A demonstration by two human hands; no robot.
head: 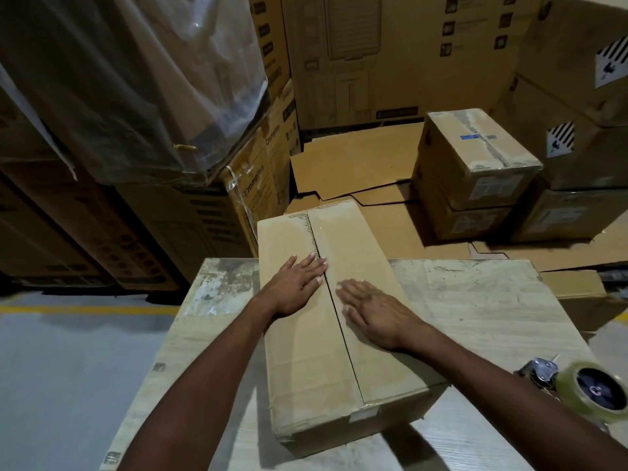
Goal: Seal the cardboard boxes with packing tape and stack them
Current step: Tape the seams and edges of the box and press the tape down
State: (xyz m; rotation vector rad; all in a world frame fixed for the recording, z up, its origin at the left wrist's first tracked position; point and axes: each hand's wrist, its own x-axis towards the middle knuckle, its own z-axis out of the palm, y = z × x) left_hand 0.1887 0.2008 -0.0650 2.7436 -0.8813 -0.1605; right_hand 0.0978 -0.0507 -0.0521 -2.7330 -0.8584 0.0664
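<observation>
flat-palmed and gripping nothing, your left hand (299,283) and right hand (377,312) press the top of the long cardboard box (302,362) lying across the table (482,300), its far end past the table's edge; likely stiff but bulky, best lifted under both short ends.

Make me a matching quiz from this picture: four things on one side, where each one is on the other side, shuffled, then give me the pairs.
Things
1. left hand
2. right hand
3. tape roll
4. two stacked boxes

Places
A. on the flattened cardboard beyond the table, to the right
B. flat on the left flap of the box
C. near the table's right edge
D. flat on the box's right flap

Pairs: 1-B, 2-D, 3-C, 4-A
</observation>
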